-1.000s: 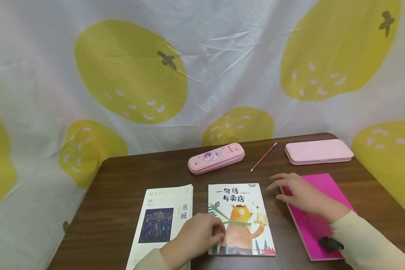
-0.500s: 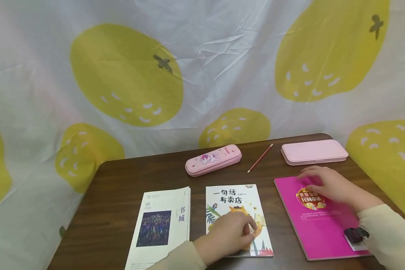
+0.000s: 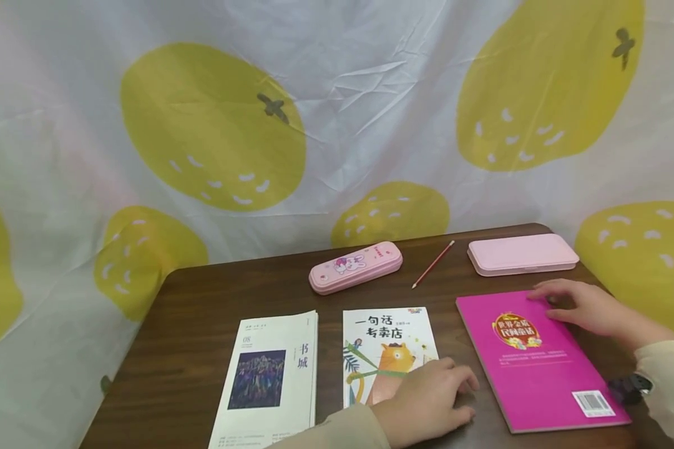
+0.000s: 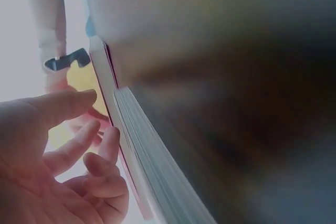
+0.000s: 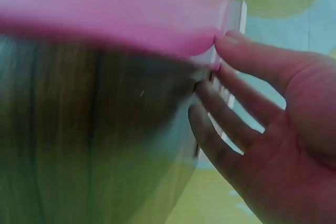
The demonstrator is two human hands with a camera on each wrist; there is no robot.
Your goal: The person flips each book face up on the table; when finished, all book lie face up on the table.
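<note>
My left hand (image 3: pixel 429 399) lies over the lower right part of a picture book (image 3: pixel 390 355) with an orange bear on its cover. Its fingers point right, toward a magenta book (image 3: pixel 530 368); in the left wrist view the fingers (image 4: pixel 79 148) are loosely bent beside book edges, holding nothing. My right hand (image 3: pixel 581 308) is at the magenta book's upper right corner. In the right wrist view the thumb (image 5: pixel 247 53) overlaps that corner, while the other fingers reach past the edge, fairly straight. The magenta book lies flat, back cover up, with its barcode showing.
A cream book (image 3: pixel 266 374) lies to the left of the picture book. At the table's back are a pink pencil case (image 3: pixel 356 267) with a rabbit, a red pencil (image 3: pixel 434 264) and a plain pink case (image 3: pixel 522 254). A lemon-print curtain (image 3: pixel 326 125) hangs behind the brown table (image 3: pixel 202 299).
My left hand has slid rightward from between the cream and picture books, across the picture book. My right hand has moved right from the magenta book's left side to its upper right corner.
</note>
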